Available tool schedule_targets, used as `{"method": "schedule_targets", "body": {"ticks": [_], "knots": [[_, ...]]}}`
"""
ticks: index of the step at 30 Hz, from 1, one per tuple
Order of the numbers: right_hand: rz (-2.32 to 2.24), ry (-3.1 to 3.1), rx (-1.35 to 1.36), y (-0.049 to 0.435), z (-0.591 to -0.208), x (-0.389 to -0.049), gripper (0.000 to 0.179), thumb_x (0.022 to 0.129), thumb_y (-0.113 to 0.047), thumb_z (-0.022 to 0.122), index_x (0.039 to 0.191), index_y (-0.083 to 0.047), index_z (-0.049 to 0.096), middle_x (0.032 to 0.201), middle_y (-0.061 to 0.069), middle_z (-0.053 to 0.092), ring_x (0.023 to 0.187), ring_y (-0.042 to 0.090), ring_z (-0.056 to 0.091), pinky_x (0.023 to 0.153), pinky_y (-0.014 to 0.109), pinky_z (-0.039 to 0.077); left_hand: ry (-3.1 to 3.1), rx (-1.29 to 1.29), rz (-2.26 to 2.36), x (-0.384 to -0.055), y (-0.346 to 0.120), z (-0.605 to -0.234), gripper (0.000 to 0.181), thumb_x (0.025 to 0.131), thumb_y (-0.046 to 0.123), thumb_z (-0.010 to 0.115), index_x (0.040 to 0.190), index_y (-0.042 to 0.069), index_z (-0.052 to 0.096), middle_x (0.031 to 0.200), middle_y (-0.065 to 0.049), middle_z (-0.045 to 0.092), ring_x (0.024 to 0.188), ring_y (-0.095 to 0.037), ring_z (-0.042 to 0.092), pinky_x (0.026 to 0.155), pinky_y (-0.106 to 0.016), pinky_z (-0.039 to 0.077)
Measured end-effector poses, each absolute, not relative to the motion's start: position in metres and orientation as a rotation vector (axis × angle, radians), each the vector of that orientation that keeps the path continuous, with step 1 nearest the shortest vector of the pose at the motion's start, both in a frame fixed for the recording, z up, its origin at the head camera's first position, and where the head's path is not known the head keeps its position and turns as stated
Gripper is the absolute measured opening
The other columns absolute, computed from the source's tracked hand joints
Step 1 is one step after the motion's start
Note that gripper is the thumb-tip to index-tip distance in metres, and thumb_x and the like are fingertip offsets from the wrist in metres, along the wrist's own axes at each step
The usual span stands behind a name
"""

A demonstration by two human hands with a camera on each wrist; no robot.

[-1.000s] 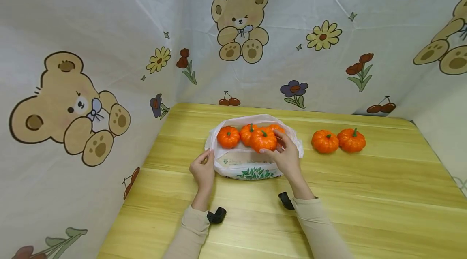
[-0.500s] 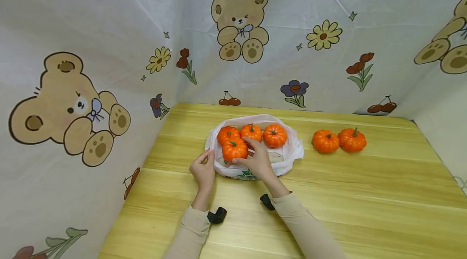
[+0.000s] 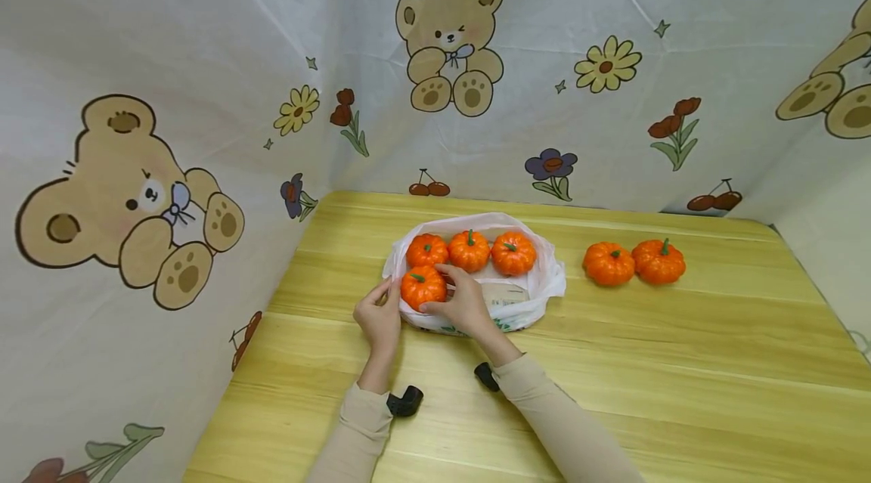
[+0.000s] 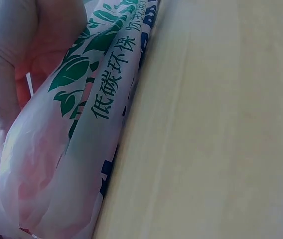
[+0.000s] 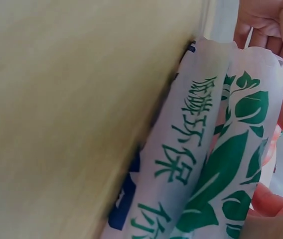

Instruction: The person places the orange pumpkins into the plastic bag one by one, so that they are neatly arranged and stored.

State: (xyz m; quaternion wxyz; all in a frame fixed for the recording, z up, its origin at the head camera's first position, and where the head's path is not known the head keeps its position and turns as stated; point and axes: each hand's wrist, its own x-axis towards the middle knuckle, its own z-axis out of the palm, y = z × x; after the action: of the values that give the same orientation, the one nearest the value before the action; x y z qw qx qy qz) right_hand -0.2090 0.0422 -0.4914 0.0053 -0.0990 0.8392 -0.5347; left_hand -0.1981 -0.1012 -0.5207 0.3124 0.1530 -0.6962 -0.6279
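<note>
A white plastic bag point(image 3: 550, 279) with green leaf print lies on the table, its mouth spread open. At its left edge my left hand point(image 3: 379, 320) pinches the rim between thumb and fingers. My right hand point(image 3: 466, 305) grips a small orange pumpkin point(image 3: 419, 290) with a green stem, at the front left inside the bag's mouth. Behind it in the bag sit three more pumpkins point(image 3: 469, 251) in a row. In the left wrist view the bag's printed side point(image 4: 71, 149) hides most of the held pumpkin. The right wrist view also shows the left hand point(image 5: 271, 30) at the rim.
Two more orange pumpkins point(image 3: 633, 262) stand side by side on the wooden table point(image 3: 714, 362), right of the bag. Behind and to the left hangs a light cloth point(image 3: 272, 29) printed with bears and flowers. A black wrist mount point(image 3: 406, 401) shows at the left sleeve.
My right hand has carried its pumpkin leftward across the bag, from its middle to the front left corner, beside the left hand. The left hand keeps its place at the rim.
</note>
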Motion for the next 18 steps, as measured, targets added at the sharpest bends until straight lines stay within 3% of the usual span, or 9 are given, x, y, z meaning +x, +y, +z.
{"method": "schedule_targets", "body": {"ticks": [11,18], "knots": [[-1.63,2.654,-0.352,0.034,-0.495,-0.213,0.068,0.069,-0.004,0.087,0.128,0.005,0.056,0.126,0.022,0.061,0.116,0.036,0.06,0.094,0.044,0.055,-1.834,0.411,-1.639,-0.198,-0.101,-0.52,0.013,0.082,0.0,0.073,0.092,-0.008,0.075,0.095,-0.023,0.073,0.098,-0.035,0.07,0.084,-0.029,0.057],[-1.631,2.645,-0.37,0.029,-0.496,-0.216,0.07,0.066,-0.006,0.089,0.126,0.006,0.056,0.124,0.023,0.061,0.115,0.037,0.061,0.094,0.044,0.054,-1.838,0.408,-1.619,-0.198,-0.102,-0.521,0.013,0.082,0.0,0.073,0.092,-0.007,0.075,0.096,-0.021,0.074,0.098,-0.033,0.07,0.084,-0.03,0.057]]}}
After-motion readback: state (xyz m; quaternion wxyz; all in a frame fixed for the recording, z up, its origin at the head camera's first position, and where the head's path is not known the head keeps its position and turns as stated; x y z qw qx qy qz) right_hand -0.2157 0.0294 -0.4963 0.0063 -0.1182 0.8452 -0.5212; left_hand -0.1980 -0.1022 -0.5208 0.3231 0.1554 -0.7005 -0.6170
